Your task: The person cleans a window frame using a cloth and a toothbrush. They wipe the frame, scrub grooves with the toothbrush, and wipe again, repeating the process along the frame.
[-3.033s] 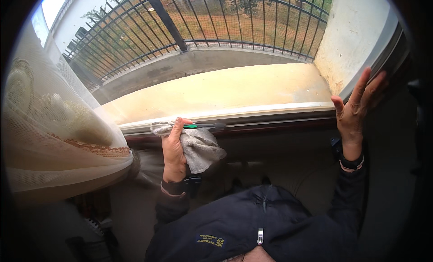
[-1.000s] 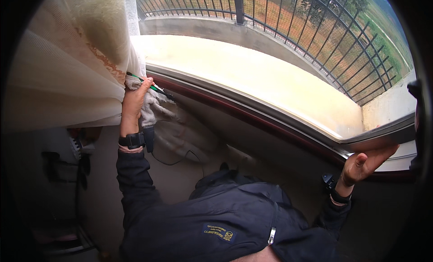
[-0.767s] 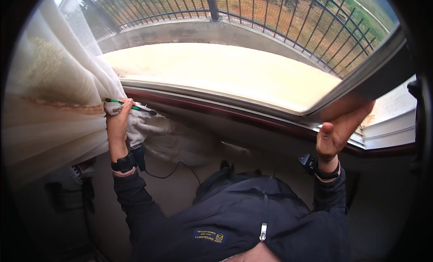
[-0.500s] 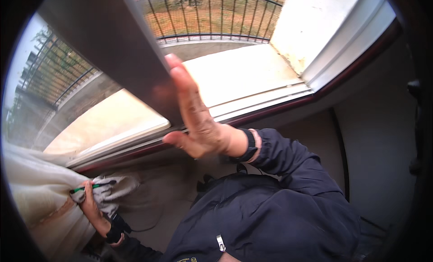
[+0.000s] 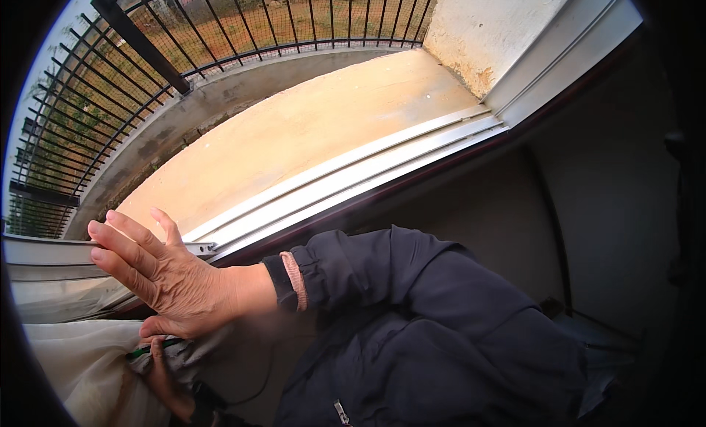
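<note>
My right hand reaches across to the left, fingers spread and the palm turned toward the edge of a sliding window sash. Whether the palm presses on the frame is hard to see. Below it, partly covered, my left hand is closed on a crumpled grey cloth. A thin green and black item lies along the cloth under the left hand's fingers; its kind I cannot make out. Beside that hand hangs a pale sheer curtain.
White window tracks run diagonally along the sill. Outside lies a tan ledge, bounded by a low concrete kerb and a black metal railing. A white wall and the window jamb stand at the right.
The window sash has slid left, opening a wide gap onto the ledge. My right hand has travelled left with it and now overlaps the left hand, which still grips the cloth.
</note>
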`<act>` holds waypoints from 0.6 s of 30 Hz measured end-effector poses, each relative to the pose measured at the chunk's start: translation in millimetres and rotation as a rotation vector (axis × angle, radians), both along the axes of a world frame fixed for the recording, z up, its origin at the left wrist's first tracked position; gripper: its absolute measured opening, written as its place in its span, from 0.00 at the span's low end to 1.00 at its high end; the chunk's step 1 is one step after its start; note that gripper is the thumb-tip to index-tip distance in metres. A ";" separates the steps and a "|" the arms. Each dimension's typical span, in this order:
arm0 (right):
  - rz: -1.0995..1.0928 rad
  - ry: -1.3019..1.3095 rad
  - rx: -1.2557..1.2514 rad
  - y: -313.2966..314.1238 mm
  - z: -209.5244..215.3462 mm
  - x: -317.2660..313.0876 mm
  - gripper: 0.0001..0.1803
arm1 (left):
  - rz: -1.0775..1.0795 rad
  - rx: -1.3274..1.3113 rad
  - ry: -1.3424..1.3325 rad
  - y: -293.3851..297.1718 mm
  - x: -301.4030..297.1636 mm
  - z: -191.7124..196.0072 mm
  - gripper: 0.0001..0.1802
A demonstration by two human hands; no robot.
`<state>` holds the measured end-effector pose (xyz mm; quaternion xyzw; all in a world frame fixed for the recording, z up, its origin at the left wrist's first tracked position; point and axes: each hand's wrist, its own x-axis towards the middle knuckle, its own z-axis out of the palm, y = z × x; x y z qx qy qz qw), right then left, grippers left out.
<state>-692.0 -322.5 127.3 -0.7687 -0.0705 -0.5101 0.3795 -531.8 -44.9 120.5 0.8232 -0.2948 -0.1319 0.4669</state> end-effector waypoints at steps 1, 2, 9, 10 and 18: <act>0.007 0.002 0.005 6.4 1.3 10.3 0.64 | 0.067 0.079 -0.015 5.2 5.7 -1.1 0.16; 0.014 0.036 0.001 12.5 2.7 21.4 0.62 | 0.072 0.102 -0.027 11.0 10.9 -2.6 0.21; 0.129 0.071 0.035 52.0 2.2 83.9 0.69 | 0.152 0.178 -0.036 33.6 19.4 -0.5 0.29; 0.128 0.101 0.027 57.3 2.8 92.5 0.69 | 0.162 0.175 -0.031 31.5 16.8 2.2 0.30; 0.155 0.020 0.074 82.6 -2.3 130.7 0.78 | 0.161 0.081 0.068 -7.7 -28.1 16.1 0.36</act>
